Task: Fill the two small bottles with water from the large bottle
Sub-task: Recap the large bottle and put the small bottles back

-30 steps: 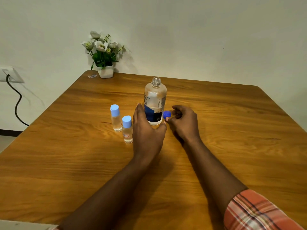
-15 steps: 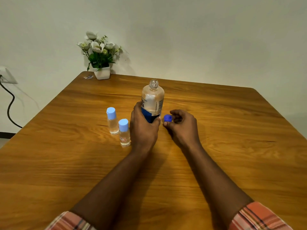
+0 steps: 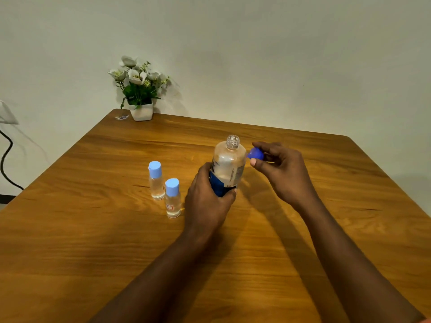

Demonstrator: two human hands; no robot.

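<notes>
Two bare forearms reach over the brown wood-grain table. Left hand: fingers wrapped tight around the lower body of the large clear plastic bottle with blue label, uncapped, near the table's middle. Right hand: thumb and fingertips pinched on a small dark-blue screw cap, just right of the bottle's neck. Two small clear bottles with light-blue caps stand upright, left of the hand. Far corner: white flowers in a white pot.
</notes>
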